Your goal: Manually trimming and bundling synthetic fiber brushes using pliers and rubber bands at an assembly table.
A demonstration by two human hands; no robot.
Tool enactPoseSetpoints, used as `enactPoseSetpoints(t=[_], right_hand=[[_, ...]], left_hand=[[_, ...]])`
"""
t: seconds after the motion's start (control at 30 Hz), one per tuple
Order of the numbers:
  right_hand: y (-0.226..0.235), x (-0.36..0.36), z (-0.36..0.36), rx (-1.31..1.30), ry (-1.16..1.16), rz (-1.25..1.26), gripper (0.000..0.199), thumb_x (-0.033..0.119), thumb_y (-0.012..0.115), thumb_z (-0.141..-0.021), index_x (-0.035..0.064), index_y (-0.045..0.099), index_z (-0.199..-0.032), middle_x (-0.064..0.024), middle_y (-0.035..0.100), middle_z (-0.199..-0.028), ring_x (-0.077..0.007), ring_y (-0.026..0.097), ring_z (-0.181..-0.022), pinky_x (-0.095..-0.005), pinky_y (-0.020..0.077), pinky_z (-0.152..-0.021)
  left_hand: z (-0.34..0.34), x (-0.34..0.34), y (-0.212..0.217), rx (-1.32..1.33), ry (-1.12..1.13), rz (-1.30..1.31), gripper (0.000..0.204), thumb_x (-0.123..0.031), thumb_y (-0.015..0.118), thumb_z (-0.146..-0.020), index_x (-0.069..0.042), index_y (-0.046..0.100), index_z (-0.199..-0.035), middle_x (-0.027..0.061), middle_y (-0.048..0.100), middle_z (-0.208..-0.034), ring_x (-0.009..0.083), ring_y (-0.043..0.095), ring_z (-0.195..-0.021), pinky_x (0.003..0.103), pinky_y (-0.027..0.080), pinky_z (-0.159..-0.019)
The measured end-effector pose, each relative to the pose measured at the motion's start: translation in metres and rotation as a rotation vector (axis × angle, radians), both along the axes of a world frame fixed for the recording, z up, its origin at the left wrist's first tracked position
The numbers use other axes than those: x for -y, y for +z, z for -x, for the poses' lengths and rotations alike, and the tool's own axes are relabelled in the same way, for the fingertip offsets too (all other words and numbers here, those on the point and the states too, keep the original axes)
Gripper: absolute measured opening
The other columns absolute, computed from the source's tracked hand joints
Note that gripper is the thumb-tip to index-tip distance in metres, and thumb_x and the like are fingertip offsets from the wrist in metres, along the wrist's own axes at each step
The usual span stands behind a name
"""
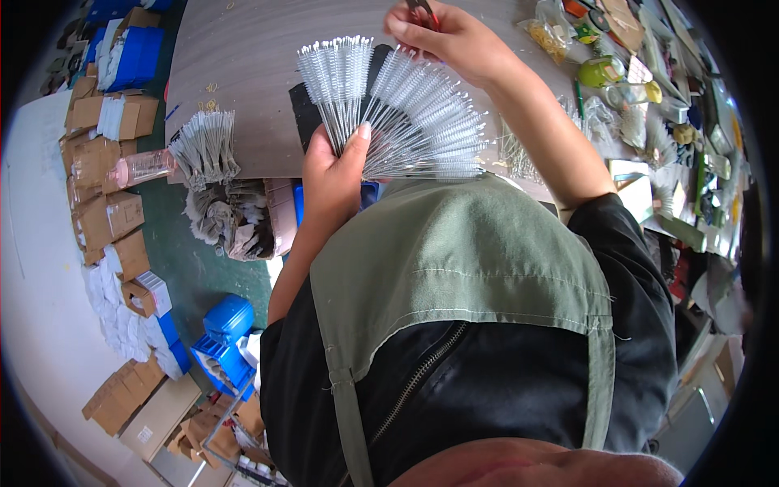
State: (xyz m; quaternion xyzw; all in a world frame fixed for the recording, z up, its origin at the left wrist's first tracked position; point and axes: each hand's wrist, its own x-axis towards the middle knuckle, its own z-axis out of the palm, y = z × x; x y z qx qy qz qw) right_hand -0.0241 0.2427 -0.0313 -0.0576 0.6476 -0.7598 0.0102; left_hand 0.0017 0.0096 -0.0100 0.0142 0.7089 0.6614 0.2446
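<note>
My left hand (334,169) is closed round the wire stems of a bunch of thin cleaning brushes (434,114), thumb on top. Their white bristle heads spread out in a wide fan, with one denser group (337,73) standing apart at the left. Just beyond the fan, my right hand (454,45) grips a small dark and red tool (423,12); its far end is cut off, so its kind cannot be made out. The right fingers are close to the brush tips. Under the brushes, a black mat (306,114) lies on the table.
Another brush bundle (207,146) rests at the table's left edge, above a box of crumpled material (235,219). A pink-capped clear bottle (146,168) is left of it. Bags, bottles and a green container (600,71) crowd the right. Cardboard boxes (122,211) line the left wall.
</note>
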Motion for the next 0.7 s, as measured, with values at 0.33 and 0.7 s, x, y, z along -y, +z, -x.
enactPoseSetpoints(t=[0.33, 0.7], right_hand=[[-0.004, 0.019, 0.007, -0.051, 0.095, 0.232, 0.021, 0.025, 0.073, -0.085, 0.0075, 0.061, -0.087, 0.0053, 0.055, -0.075, -0.0052, 0.051, -0.070, -0.0194, 0.0402, -0.063], [-0.019, 0.015, -0.003, 0.070, -0.085, 0.132, 0.031, 0.036, 0.075, -0.081, 0.0130, 0.057, -0.072, 0.0080, 0.050, -0.071, -0.0046, 0.045, -0.069, -0.0218, 0.0351, -0.067]], left_hand=[[0.000, 0.005, 0.003, 0.065, -0.107, -0.045, 0.026, -0.018, 0.057, -0.095, 0.000, 0.048, -0.110, 0.0073, 0.061, -0.088, 0.0120, 0.061, -0.067, 0.028, 0.053, -0.052], [0.001, 0.001, 0.007, 0.128, -0.079, -0.035, 0.028, -0.026, 0.051, -0.098, -0.001, 0.048, -0.109, 0.0081, 0.061, -0.089, 0.0135, 0.063, -0.066, 0.028, 0.053, -0.052]])
